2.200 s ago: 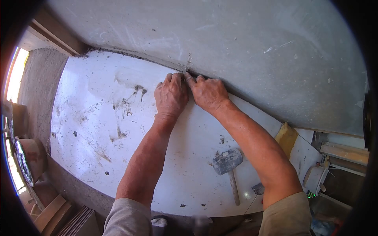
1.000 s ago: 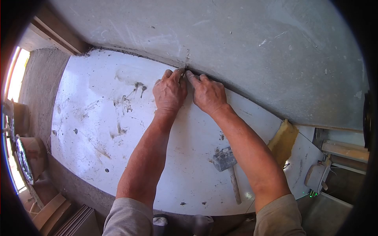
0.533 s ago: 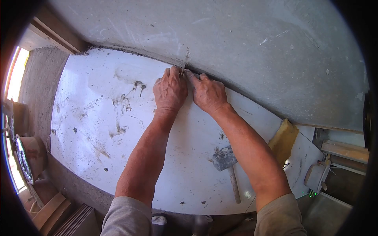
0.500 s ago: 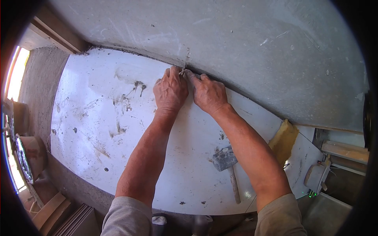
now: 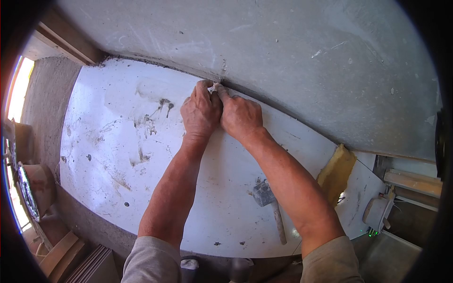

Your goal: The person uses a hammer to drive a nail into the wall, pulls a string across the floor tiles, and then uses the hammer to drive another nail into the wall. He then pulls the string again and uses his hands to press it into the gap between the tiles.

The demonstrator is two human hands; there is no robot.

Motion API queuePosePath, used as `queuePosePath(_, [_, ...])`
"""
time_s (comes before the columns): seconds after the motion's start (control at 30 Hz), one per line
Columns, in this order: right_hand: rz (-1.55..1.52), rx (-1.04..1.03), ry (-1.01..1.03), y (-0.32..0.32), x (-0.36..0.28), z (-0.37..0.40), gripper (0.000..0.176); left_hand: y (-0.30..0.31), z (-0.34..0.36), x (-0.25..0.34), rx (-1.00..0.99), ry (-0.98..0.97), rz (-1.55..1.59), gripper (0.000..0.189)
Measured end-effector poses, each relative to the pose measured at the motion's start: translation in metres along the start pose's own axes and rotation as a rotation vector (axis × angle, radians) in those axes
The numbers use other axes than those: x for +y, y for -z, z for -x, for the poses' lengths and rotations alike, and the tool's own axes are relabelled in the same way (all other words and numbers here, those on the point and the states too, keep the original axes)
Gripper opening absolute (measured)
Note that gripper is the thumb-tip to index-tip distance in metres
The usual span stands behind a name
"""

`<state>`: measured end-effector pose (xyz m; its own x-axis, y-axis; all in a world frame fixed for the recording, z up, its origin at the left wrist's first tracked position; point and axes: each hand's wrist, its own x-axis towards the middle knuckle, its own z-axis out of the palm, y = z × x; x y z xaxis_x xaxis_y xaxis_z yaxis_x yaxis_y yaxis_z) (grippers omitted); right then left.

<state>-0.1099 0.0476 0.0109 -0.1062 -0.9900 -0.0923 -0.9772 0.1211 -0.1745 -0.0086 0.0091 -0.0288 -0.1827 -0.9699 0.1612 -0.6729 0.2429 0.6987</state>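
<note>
My left hand [image 5: 201, 113] and my right hand [image 5: 241, 115] meet at the far edge of a large white slab [image 5: 104, 165], close against the grey wall [image 5: 292, 61]. Both are closed, with curled fingers. A small pale bit [image 5: 215, 86] shows between the fingertips; its kind I cannot make out. The right index finger points toward the left hand's fingers. Near my right forearm a rubber mallet [image 5: 264, 193] lies on the slab. Dark smears and crumbs mark the slab's surface. Along the wall runs a dark narrow gap [image 5: 264, 100].
A yellow, ragged-edged piece [image 5: 337, 172] lies across the slab at right. Beyond it stands a device with green lights [image 5: 376, 212]. Buckets [image 5: 40, 186] are at the left edge, a stack of thin boards or tiles [image 5: 96, 269] at lower left. A wooden frame [image 5: 68, 40] stands upper left.
Both hands have drawn slightly left, and the right hand has come closer against the left. The pale bit between the fingertips shows more clearly now. The mallet lies where it was.
</note>
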Motion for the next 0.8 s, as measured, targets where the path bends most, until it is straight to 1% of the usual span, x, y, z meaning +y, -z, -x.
queuePosePath(0.07, [-0.056, -0.112, -0.11, 0.007, -0.006, 0.001, 0.054, -0.003, 0.0, -0.005, 0.058, -0.047, 0.025, 0.024])
queuePosePath(0.17, [-0.089, -0.161, -0.148, 0.01, -0.007, 0.0, 0.055, -0.005, 0.0, -0.01, 0.071, -0.093, 0.06, 0.024])
queuePosePath(0.3, [-0.054, -0.217, -0.152, 0.014, -0.008, -0.002, 0.054, 0.0, -0.001, -0.008, 0.047, -0.077, 0.074, 0.023])
queuePosePath(0.37, [-0.059, -0.187, -0.145, 0.012, -0.007, -0.005, 0.055, 0.005, -0.003, -0.004, -0.032, -0.017, 0.133, 0.02])
queuePosePath(0.5, [0.005, -0.216, -0.112, 0.008, -0.001, -0.002, 0.057, 0.004, -0.003, -0.004, -0.035, -0.045, 0.125, 0.019])
queuePosePath(0.57, [0.043, -0.121, -0.069, -0.002, 0.001, 0.001, 0.059, 0.005, -0.003, -0.002, -0.035, -0.028, 0.065, 0.019])
queuePosePath(0.67, [0.062, -0.092, -0.04, -0.002, -0.002, 0.003, 0.061, 0.004, -0.002, -0.002, 0.009, -0.024, 0.079, 0.02])
queuePosePath(0.8, [0.079, -0.024, -0.012, -0.005, 0.002, 0.009, 0.06, 0.01, -0.002, 0.001, -0.019, 0.003, 0.129, 0.021])
